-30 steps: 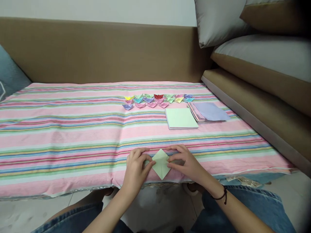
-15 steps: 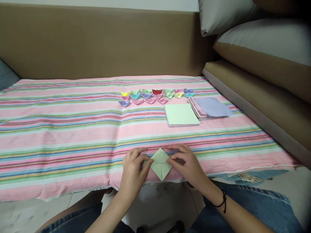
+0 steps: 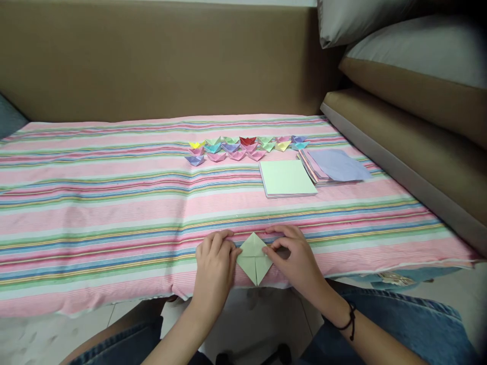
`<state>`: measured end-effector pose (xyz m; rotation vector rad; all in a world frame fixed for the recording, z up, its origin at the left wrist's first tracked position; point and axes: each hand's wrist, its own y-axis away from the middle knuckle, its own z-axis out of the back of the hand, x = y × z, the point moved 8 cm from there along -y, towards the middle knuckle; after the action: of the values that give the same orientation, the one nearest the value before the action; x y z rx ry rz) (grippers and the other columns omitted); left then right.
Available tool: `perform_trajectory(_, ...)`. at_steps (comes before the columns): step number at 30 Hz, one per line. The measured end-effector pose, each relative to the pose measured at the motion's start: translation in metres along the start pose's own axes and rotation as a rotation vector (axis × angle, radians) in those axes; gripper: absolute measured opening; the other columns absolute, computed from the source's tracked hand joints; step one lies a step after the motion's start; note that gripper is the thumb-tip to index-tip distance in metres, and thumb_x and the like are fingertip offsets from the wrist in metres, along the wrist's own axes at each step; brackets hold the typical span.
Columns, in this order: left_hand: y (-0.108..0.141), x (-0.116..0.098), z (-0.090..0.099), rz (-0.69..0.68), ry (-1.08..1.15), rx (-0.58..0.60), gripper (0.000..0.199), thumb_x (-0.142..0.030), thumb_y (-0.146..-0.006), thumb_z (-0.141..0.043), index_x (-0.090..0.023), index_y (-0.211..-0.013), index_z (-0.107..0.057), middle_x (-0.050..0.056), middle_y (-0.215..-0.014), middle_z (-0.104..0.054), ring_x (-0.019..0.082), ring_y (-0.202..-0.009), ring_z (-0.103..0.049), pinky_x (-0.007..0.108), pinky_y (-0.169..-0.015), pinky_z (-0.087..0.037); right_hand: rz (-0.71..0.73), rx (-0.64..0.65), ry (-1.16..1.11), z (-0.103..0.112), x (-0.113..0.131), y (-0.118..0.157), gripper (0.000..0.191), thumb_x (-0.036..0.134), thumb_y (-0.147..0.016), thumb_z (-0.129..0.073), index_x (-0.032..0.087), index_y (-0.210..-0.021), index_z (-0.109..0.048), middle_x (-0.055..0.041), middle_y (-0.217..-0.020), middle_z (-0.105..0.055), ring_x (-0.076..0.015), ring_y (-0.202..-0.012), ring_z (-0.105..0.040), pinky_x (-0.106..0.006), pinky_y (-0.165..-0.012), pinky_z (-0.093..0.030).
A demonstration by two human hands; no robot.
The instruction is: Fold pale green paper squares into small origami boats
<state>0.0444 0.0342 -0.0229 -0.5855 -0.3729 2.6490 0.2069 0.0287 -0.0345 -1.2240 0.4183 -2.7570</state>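
Note:
A pale green folded paper square [image 3: 254, 259] lies near the cloth's front edge, turned like a diamond, with crease lines across its middle and down its lower half. My left hand [image 3: 215, 261] is closed at its left corner, thumb and curled fingers touching the edge. At the right corner my right hand [image 3: 294, 253] pinches the paper between thumb and index finger, its other fingers bent above. Beyond them, several small folded paper boats [image 3: 236, 155] in mixed colours stand in rows.
A stack of light green paper [image 3: 288, 178] lies beyond my right hand, beside a looser pile topped with purple paper [image 3: 338, 165]. Striped cloth [image 3: 114, 213] covers the surface. A brown backrest [image 3: 160, 61] rises behind, and stacked cushions [image 3: 411, 132] stand on the right.
My left hand has turned slightly, its fingers curling more at the left corner. My right hand keeps its pinch. The view has shifted a little.

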Motion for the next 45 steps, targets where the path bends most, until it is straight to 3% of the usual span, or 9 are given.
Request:
perform_trajectory(7,-0.001,-0.006,-0.008,-0.012,-0.129,0.008,0.011,-0.015,-0.085,-0.048,-0.015,-0.08,-0.057,0.011,-0.109,-0.059,0.028,-0.096,-0.049,0.04,-0.072,-0.036,0.016,-0.004,0.014,-0.001,0.002,-0.001,0.02,0.015,-0.073,-0.061,0.021,-0.055,-0.054,-0.0062,-0.102,-0.062,-0.0252,-0.103,-0.05,-0.043,-0.086,-0.04)
perform_trajectory(13,-0.011,0.008,0.015,0.024,0.262,0.031,0.026,-0.018,-0.091,-0.033,-0.018,-0.083,-0.057,0.007,-0.098,-0.061,0.02,-0.091,-0.054,0.035,-0.077,-0.043,0.019,0.016,0.016,-0.003,-0.001,-0.001,0.022,0.017,-0.074,-0.06,0.021,-0.054,-0.054,-0.0067,-0.103,-0.061,-0.0267,-0.102,-0.049,-0.044,-0.084,-0.041)
perform_trajectory(17,0.002,-0.017,0.026,-0.206,0.176,-0.01,0.023,-0.017,-0.089,-0.039,-0.017,-0.103,-0.057,0.01,-0.112,-0.06,0.022,-0.105,-0.053,0.036,-0.085,-0.043,0.031,0.015,0.02,-0.003,0.0,-0.002,0.022,0.018,-0.075,-0.061,0.021,-0.054,-0.055,-0.0065,-0.102,-0.062,-0.026,-0.101,-0.05,-0.043,-0.085,-0.04)
perform_trajectory(19,0.017,-0.041,0.013,-0.39,0.071,0.066,0.03,-0.023,-0.088,-0.043,-0.015,-0.115,-0.054,0.011,-0.123,-0.057,0.025,-0.118,-0.046,0.038,-0.095,-0.039,0.037,0.01,0.021,-0.002,0.001,-0.002,0.021,0.017,-0.074,-0.062,0.021,-0.054,-0.055,-0.0062,-0.101,-0.062,-0.0251,-0.101,-0.05,-0.042,-0.086,-0.04)
perform_trajectory(22,0.036,-0.059,-0.009,-0.472,-0.103,0.107,0.057,-0.046,-0.086,-0.044,-0.006,-0.128,-0.044,0.015,-0.132,-0.05,0.029,-0.127,-0.037,0.041,-0.101,-0.035,0.047,-0.001,0.025,-0.002,0.002,-0.002,0.021,0.016,-0.073,-0.063,0.021,-0.054,-0.056,-0.0057,-0.101,-0.062,-0.0243,-0.1,-0.051,-0.041,-0.086,-0.04)
perform_trajectory(25,0.043,-0.061,-0.022,-0.439,-0.199,0.104,0.069,-0.055,-0.084,-0.04,-0.004,-0.13,-0.041,0.016,-0.137,-0.043,0.029,-0.13,-0.034,0.04,-0.103,-0.034,0.054,-0.008,0.027,-0.002,0.002,-0.001,0.02,0.016,-0.073,-0.064,0.021,-0.055,-0.057,-0.0058,-0.1,-0.062,-0.0245,-0.1,-0.051,-0.042,-0.087,-0.041)
perform_trajectory(29,0.044,-0.057,-0.027,-0.415,-0.236,0.125,0.068,-0.054,-0.085,-0.037,-0.006,-0.133,-0.038,0.015,-0.14,-0.038,0.028,-0.132,-0.029,0.039,-0.104,-0.032,0.058,-0.014,0.02,-0.002,0.002,-0.001,0.02,0.018,-0.073,-0.063,0.021,-0.055,-0.056,-0.0064,-0.1,-0.062,-0.0254,-0.1,-0.051,-0.043,-0.086,-0.041)
perform_trajectory(38,0.046,-0.055,-0.029,-0.412,-0.223,0.132,0.069,-0.054,-0.085,-0.037,-0.008,-0.136,-0.033,0.014,-0.142,-0.035,0.028,-0.134,-0.025,0.04,-0.105,-0.031,0.065,-0.01,0.021,-0.001,0.004,-0.001,0.02,0.017,-0.074,-0.062,0.021,-0.056,-0.057,-0.0065,-0.101,-0.062,-0.0257,-0.1,-0.051,-0.044,-0.086,-0.04)
perform_trajectory(45,0.039,-0.05,-0.017,-0.399,-0.172,0.092,0.057,-0.045,-0.087,-0.042,-0.008,-0.13,-0.042,0.015,-0.138,-0.041,0.029,-0.131,-0.031,0.041,-0.101,-0.035,0.057,-0.006,0.031,-0.002,0.003,-0.002,0.02,0.017,-0.073,-0.062,0.021,-0.054,-0.056,-0.006,-0.1,-0.062,-0.0253,-0.1,-0.051,-0.043,-0.087,-0.04)
